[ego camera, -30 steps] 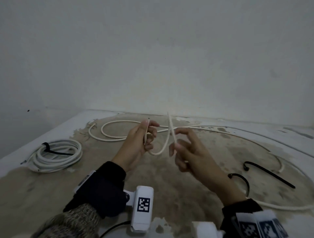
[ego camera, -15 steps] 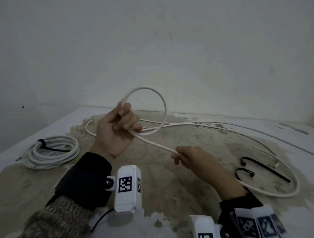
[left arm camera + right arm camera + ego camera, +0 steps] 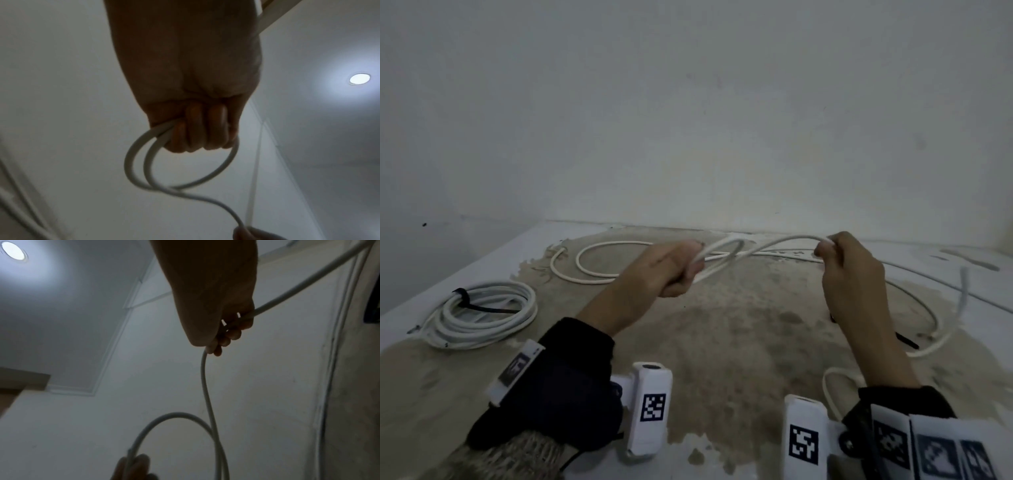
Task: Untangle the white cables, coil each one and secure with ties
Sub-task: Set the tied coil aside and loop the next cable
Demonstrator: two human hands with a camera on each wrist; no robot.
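Note:
A long white cable [image 3: 784, 240] runs between both hands above the stained table [image 3: 722, 342]. My left hand [image 3: 674, 267] grips a small loop of it in a fist; in the left wrist view the loop [image 3: 185, 183] hangs below the curled fingers [image 3: 197, 129]. To the right, my right hand [image 3: 839, 253] pinches the same cable [image 3: 205, 386] at about the same height, its fingers curled round it. The rest of the cable [image 3: 599, 270] trails in wide curves over the far side of the table and round to the right [image 3: 935, 329].
A finished white coil [image 3: 482, 315] bound with a black tie [image 3: 465, 298] lies at the left of the table. A loose black tie [image 3: 904, 339] shows partly behind my right wrist. A bare wall stands close behind the table.
My right hand rose and swung out to the right, drawing the cable up. My left hand dropped and tipped forward, so the upright loop now lies flatter.

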